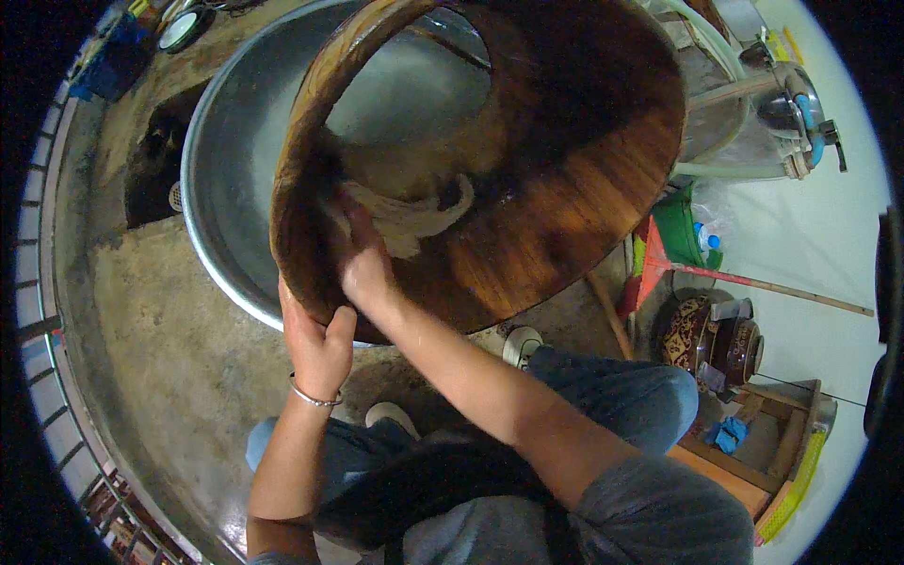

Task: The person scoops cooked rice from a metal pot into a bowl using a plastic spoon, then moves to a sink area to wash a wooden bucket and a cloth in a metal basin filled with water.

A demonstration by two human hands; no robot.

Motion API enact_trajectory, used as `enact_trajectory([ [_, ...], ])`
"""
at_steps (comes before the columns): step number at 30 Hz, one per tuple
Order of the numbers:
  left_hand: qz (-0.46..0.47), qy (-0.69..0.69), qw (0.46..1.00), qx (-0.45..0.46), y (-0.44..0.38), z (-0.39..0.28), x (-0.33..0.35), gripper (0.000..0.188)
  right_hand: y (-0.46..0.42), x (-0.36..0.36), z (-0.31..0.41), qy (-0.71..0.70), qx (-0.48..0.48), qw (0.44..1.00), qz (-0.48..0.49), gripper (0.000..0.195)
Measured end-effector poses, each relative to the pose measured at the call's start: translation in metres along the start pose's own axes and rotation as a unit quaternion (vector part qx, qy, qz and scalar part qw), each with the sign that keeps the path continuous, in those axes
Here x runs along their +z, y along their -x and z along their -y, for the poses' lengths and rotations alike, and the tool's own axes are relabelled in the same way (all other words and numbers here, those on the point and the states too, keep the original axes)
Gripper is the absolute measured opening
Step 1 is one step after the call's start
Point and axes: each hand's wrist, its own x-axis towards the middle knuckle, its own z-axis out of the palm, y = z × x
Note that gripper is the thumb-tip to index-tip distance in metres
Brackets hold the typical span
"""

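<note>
A large hollow wooden vessel (551, 233) is tilted over a wide metal basin (212, 226), and part of the basin shows through the vessel's opening. My left hand (318, 346) grips the near left rim, its thumb over the edge and its fingers mostly hidden behind the wood. Inside the vessel, my right hand (364, 261) reaches down along the dark wall, and its fingers are blurred. Just beyond those fingers lies a pale beige streaked patch (417, 219); I cannot tell whether it is cloth, fibre or murky water, or whether the hand holds it.
Concrete floor (162, 304) surrounds the basin, with a dark recess (159, 155) at left. To the right are hoses (734, 169), a red dustpan (644, 265) with a long handle, a green bin (674, 219), patterned brown jars (696, 339) and a wooden frame (770, 452). Metal railing (63, 367) runs along the left.
</note>
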Motion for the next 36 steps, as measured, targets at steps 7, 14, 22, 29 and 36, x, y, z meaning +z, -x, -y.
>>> enact_trajectory([
  [7,0.0,0.003,1.0,0.012,-0.004,-0.012,0.001,0.062,0.083,-0.103,0.02,0.169,-0.01,0.972,0.162,0.044],
  [14,0.029,0.044,0.996,-0.067,0.003,-0.004,-0.005,0.061,0.006,-0.262,-0.044,0.645,-0.247,0.701,0.178,0.042],
  [22,0.033,0.146,0.98,-0.128,0.014,0.007,0.001,0.049,-0.149,-0.233,-0.17,0.409,-0.282,0.867,0.034,0.032],
  [29,0.063,0.049,0.967,-0.243,0.024,-0.004,0.017,0.038,-0.163,-0.141,-0.178,0.636,-0.058,0.768,0.041,0.041],
  [36,0.008,0.149,0.972,-0.182,0.031,0.016,0.027,0.058,-0.112,-0.018,-0.134,0.333,-0.074,0.934,0.107,0.042],
])
